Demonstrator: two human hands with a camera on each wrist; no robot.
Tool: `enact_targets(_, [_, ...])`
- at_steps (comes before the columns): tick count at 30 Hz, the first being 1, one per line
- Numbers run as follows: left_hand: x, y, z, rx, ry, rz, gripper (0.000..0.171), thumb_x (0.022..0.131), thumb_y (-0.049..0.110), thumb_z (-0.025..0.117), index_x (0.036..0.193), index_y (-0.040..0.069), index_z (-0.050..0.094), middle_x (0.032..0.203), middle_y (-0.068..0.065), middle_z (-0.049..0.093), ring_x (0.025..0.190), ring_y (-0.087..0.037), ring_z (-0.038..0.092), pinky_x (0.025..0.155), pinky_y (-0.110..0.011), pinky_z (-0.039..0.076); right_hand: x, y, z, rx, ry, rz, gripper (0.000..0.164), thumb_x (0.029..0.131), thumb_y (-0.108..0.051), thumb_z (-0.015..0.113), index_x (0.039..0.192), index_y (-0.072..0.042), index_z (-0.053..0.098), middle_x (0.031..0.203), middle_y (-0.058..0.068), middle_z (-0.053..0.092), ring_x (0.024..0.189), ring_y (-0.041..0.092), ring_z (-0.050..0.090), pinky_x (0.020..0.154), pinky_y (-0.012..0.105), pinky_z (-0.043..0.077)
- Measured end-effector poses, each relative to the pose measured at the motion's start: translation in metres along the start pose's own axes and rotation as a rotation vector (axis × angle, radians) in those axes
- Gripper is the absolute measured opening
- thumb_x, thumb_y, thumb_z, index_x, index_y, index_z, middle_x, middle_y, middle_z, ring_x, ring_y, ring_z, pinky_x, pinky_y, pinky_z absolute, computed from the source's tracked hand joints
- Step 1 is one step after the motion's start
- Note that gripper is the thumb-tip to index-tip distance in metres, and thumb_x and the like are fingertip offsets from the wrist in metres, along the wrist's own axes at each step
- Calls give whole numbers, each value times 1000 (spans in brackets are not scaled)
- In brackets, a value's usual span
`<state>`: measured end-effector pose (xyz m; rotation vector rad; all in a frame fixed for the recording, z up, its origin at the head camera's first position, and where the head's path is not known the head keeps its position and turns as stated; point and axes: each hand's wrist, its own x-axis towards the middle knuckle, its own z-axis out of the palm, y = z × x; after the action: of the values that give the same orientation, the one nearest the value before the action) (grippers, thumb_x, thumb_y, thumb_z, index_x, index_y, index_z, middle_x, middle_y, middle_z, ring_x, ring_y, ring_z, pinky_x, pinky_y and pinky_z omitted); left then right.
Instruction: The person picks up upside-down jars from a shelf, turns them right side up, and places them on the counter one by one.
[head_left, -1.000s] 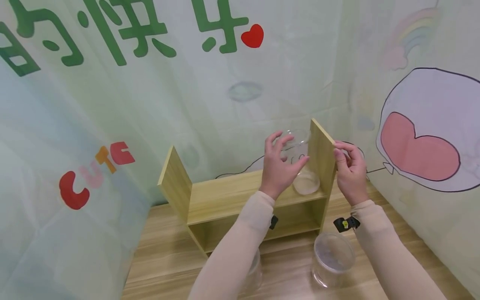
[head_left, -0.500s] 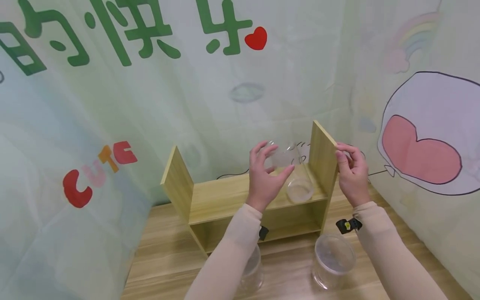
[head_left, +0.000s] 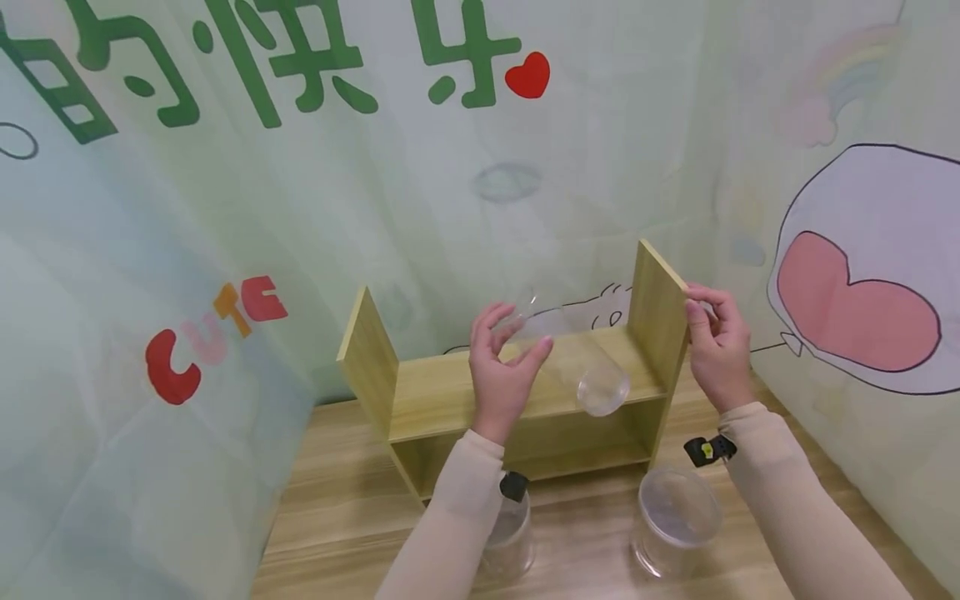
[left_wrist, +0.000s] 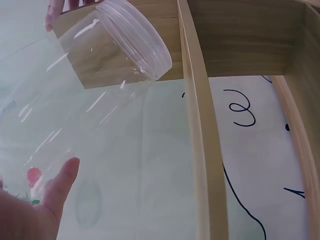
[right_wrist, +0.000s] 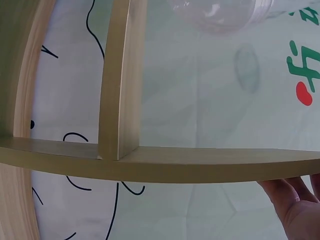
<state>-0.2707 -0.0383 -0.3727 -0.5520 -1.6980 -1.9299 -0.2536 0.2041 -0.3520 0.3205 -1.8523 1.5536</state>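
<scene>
Your left hand (head_left: 504, 367) holds the clear plastic jar (head_left: 570, 358) tilted over the top board of the wooden shelf (head_left: 525, 392), fingers curled round its closed end, mouth toward you. It looks light, stiff and slick, so grip the wall, not the rim. It is empty. Your right hand (head_left: 716, 354) pinches the shelf's right upright. Two more empty clear jars (head_left: 675, 521) stand on the surface.
</scene>
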Motion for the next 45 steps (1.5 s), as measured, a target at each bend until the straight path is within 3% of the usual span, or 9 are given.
enact_targets(10, [-17,-32,-22,-103,28,-34,59,75,14,75,125,17,45,132,-5,36,108,-27,52,68,-39,53,-4,5,-7,-16,7,-2,28,96,-11,41,115,9,46,125,18,46,111,19,49,87,21,43])
enact_targets(17, [-31,0,-23,-186,92,-163,56,76,13,73,124,12,45,131,-10,36,110,-35,49,71,-42,51,-5,4,-8,-23,15,-12,27,96,-9,41,114,10,47,124,17,47,109,17,51,84,18,43])
enact_targets(22, [-37,5,-29,-256,122,-200,56,77,6,71,125,6,43,132,-11,34,112,-43,44,74,-47,49,-7,3,-5,-49,4,-7,28,96,-10,42,117,7,50,123,14,49,104,15,53,77,17,42])
enact_targets(27, [-43,7,-36,-322,145,-216,54,78,6,70,125,4,41,134,-12,32,112,-42,45,72,-50,49,-10,4,-5,-54,-32,22,31,96,-11,42,124,1,48,124,10,47,105,14,53,74,15,45])
enact_targets(32, [-46,-9,-44,-389,148,-173,51,81,9,67,123,3,40,131,-20,33,109,-39,49,70,-46,50,-16,14,-10,84,-57,100,37,96,-12,43,132,-5,41,125,12,44,107,18,50,74,17,48])
enact_targets(36, [-47,-6,-48,-437,175,-181,51,81,9,67,122,1,38,130,-21,30,110,-41,47,69,-47,50,-25,25,-9,196,24,143,36,94,-8,46,130,-5,43,124,13,47,110,22,47,79,20,47])
enact_targets(37, [-48,8,-46,-424,190,-207,54,81,8,67,124,-2,36,132,-23,28,111,-45,44,69,-49,49,-28,26,-7,198,61,147,36,93,-6,47,129,-4,43,122,13,48,110,23,47,80,20,47])
enact_targets(42, [-51,13,-49,-463,210,-241,60,81,6,66,128,-6,30,133,-23,26,114,-43,43,72,-52,48,-47,18,1,161,241,124,31,88,5,50,119,3,47,116,16,51,108,24,48,84,20,41])
enact_targets(45, [-53,14,-50,-478,214,-250,60,82,5,65,129,-6,29,134,-23,24,114,-43,43,73,-52,47,-63,4,8,168,216,68,29,86,8,51,116,8,48,113,20,52,106,25,49,84,22,41])
